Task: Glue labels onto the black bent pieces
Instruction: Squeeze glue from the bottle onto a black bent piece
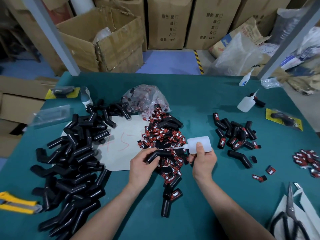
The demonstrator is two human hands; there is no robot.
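One black bent plastic piece (156, 155) sits just above the middle of the green-covered table (199, 101), gripped in the left hand (143, 164), whose thumb and fingers curl round its lower leg. The right hand (202, 160) is wrapped round a white translucent squeeze bottle of glue (200, 142), with the thumb pressed on its side and the thin nozzle laid sideways so that its tip meets the bend of the held piece. Directly beneath and behind both hands lies a loose pile of red-and-black printed labels (161, 134), spilling out of a crumpled clear plastic bag (147, 97). A black bent piece already bearing a label (170, 196) lies near the wrists. To the left, a large heap of bare black bent pieces (74, 161) partly covers a pale sheet with red writing (124, 141). To the right is a smaller cluster of labelled pieces (237, 134), and beyond it a second white squeeze bottle (245, 104). A small stack of labels (308, 160) lies at the right edge, black-handled scissors (290, 217) at the near right corner, and a yellow utility knife (15, 202) at the near left. Brown cardboard boxes (169, 23) stand behind the table.
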